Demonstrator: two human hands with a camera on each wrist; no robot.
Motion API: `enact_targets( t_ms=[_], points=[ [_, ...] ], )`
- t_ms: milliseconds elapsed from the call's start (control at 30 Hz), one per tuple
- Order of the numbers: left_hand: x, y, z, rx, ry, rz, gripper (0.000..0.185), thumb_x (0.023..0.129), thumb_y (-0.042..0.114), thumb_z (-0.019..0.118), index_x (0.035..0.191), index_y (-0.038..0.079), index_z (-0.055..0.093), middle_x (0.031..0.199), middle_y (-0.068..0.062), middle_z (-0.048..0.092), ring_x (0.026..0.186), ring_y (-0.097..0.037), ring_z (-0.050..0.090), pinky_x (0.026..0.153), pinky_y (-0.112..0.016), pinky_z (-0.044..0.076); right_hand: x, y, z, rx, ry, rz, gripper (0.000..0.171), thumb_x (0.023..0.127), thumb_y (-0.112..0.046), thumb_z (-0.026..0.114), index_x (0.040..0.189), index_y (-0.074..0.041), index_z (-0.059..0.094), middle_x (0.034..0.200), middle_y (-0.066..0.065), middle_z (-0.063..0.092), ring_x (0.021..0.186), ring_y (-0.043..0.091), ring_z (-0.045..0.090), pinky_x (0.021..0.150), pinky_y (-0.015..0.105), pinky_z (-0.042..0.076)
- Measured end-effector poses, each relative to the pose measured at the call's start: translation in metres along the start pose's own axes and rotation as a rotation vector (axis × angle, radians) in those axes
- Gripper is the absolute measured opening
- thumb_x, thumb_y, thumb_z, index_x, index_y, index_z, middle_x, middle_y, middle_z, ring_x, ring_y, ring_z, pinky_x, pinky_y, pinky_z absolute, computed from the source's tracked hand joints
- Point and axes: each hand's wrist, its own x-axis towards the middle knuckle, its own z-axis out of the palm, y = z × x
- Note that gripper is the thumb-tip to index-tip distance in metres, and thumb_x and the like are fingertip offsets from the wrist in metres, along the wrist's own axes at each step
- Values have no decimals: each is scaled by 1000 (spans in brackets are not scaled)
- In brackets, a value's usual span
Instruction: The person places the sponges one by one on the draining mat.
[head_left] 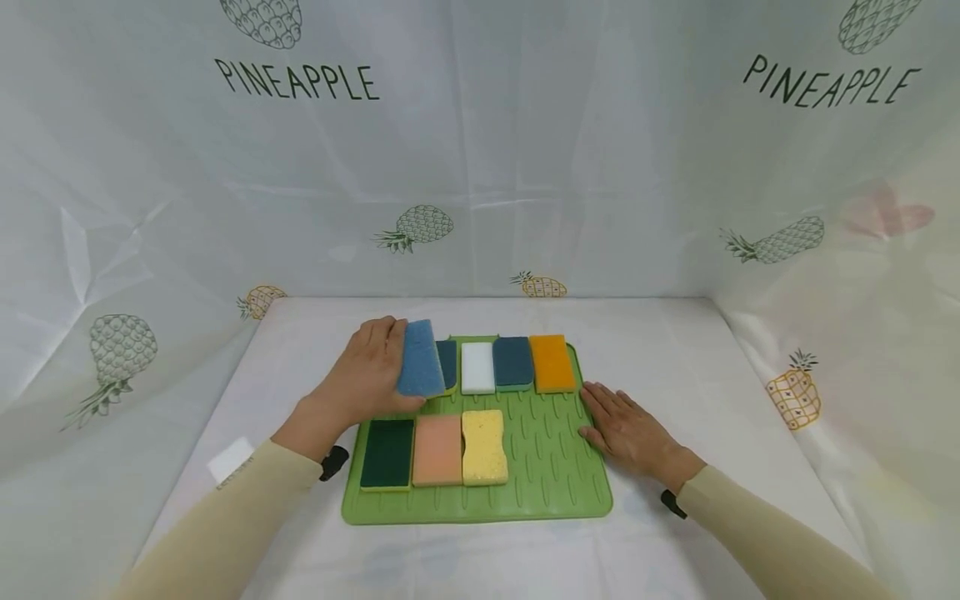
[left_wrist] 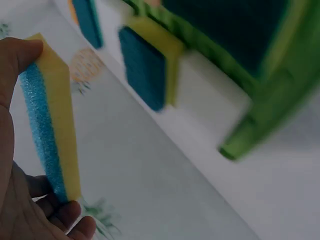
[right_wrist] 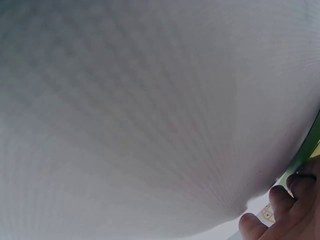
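My left hand [head_left: 375, 367] grips a sponge [head_left: 422, 358] with a blue face and a yellow side, raised above the back left of a green ridged mat [head_left: 555, 467]. In the left wrist view the thumb is at one end of this sponge [left_wrist: 64, 115] and the fingers at the other. Partly behind it lies a dark blue sponge [head_left: 447, 362] with a yellow layer. My right hand [head_left: 630, 429] lies flat, fingers extended, against the mat's right edge; the right wrist view shows only some fingertips beside the green rim.
Along the mat's back row lie a white sponge [head_left: 477, 367], another dark blue sponge [head_left: 513, 362] and an orange sponge [head_left: 552, 364]. The front row has a dark green sponge [head_left: 387, 452], a pink sponge [head_left: 438, 451] and a yellow notched sponge [head_left: 484, 447].
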Motion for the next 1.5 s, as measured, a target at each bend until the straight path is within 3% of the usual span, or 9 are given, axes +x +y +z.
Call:
enact_targets(
  t_ms=[133, 367, 500, 733, 933, 1167, 1500],
  points=[
    [10, 34, 2, -100, -60, 39, 126, 77, 67, 86, 157, -13, 30, 153, -33, 40, 143, -47, 40, 121, -57, 38, 0, 1, 0, 6, -2, 2, 74, 111, -46, 48, 164, 3, 30, 172, 21, 30, 158, 39, 31, 128, 60, 30],
    [25, 85, 14, -184, -165, 118, 123, 83, 69, 78, 162, -9, 26, 160, -28, 37, 150, -41, 37, 128, -53, 32, 0, 2, 1, 4, 1, -5, 74, 112, -47, 47, 164, 3, 30, 172, 20, 30, 159, 39, 30, 128, 60, 29],
    [29, 108, 22, -216, -241, 138, 120, 87, 72, 72, 166, -4, 21, 166, -24, 32, 154, -37, 33, 129, -50, 31, 1, 4, 0, 2, -4, -16, 74, 112, -48, 46, 165, 2, 29, 172, 19, 29, 160, 38, 29, 129, 60, 27],
    [38, 136, 38, -212, -278, 160, 122, 86, 76, 70, 167, 1, 20, 168, -19, 32, 155, -32, 34, 129, -43, 33, 2, 7, -1, -5, -4, -28, 75, 112, -50, 46, 166, 0, 29, 173, 18, 29, 160, 37, 29, 129, 60, 28],
    [37, 153, 55, -220, -332, 154, 119, 86, 75, 71, 167, 2, 24, 169, -17, 34, 156, -30, 34, 130, -41, 32, 2, 6, 1, 2, -11, -23, 76, 112, -50, 45, 166, 0, 28, 173, 18, 28, 160, 37, 29, 129, 59, 27],
    [32, 158, 76, -174, -338, 149, 119, 84, 76, 72, 166, 1, 28, 166, -15, 38, 153, -28, 39, 128, -41, 34, 2, 6, 2, 9, -9, -19, 76, 112, -49, 46, 166, 0, 28, 173, 18, 28, 160, 38, 29, 129, 60, 28],
    [29, 155, 80, -154, -389, 120, 117, 84, 75, 73, 166, 3, 30, 166, -14, 39, 151, -27, 40, 127, -42, 35, 1, 4, 1, 7, -6, -10, 76, 111, -50, 46, 165, 1, 29, 172, 19, 29, 159, 38, 30, 128, 60, 29]
  ],
)
